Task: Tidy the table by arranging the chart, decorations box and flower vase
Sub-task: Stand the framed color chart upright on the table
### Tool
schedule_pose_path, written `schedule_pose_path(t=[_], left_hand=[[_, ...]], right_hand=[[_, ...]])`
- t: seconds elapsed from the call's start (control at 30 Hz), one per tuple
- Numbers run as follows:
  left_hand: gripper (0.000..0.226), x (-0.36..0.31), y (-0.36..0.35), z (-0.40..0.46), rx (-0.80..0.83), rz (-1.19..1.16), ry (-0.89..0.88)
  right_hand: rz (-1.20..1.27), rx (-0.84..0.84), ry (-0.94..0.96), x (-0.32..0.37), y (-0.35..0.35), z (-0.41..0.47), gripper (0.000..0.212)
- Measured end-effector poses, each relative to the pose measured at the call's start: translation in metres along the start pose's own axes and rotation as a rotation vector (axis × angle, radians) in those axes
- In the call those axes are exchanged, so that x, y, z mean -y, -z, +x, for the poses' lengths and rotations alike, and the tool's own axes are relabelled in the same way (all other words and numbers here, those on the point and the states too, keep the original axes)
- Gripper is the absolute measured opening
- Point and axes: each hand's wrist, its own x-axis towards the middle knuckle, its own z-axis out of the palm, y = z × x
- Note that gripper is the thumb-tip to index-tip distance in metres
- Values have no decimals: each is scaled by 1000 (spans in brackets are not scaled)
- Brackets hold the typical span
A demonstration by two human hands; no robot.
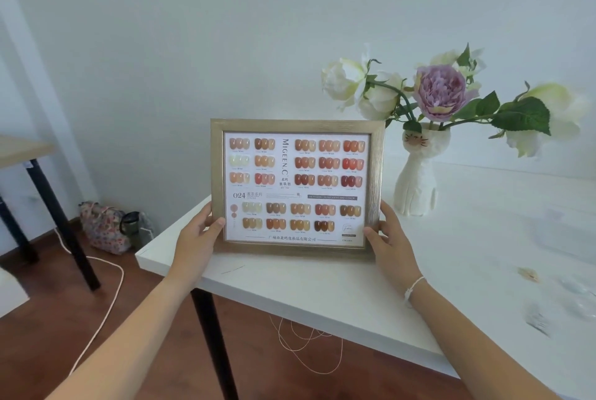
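The chart [296, 186] is a gold-framed card of nail colour samples, standing upright near the left end of the white table [322, 290]. My left hand [201, 235] grips its lower left edge and my right hand [385, 235] grips its lower right edge. Just right of the frame stands the flower vase [417, 180], a white cat-shaped vase with white and purple flowers. A clear, faint decorations box [561, 232] lies on the table at the far right, hard to make out.
Small clear and feathery bits [541, 319] lie scattered on the table's right side. A floral bag [106, 228] sits on the wooden floor by the wall, and a cord [109, 296] runs across the floor. Another table [22, 148] stands at the left.
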Motion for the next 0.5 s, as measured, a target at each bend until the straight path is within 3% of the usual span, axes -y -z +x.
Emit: schedule_pose_path(t=[0.5], left_hand=[[42, 16, 24, 29, -164, -69, 11]], right_hand=[[-1, 127, 13, 7, -57, 75, 53]])
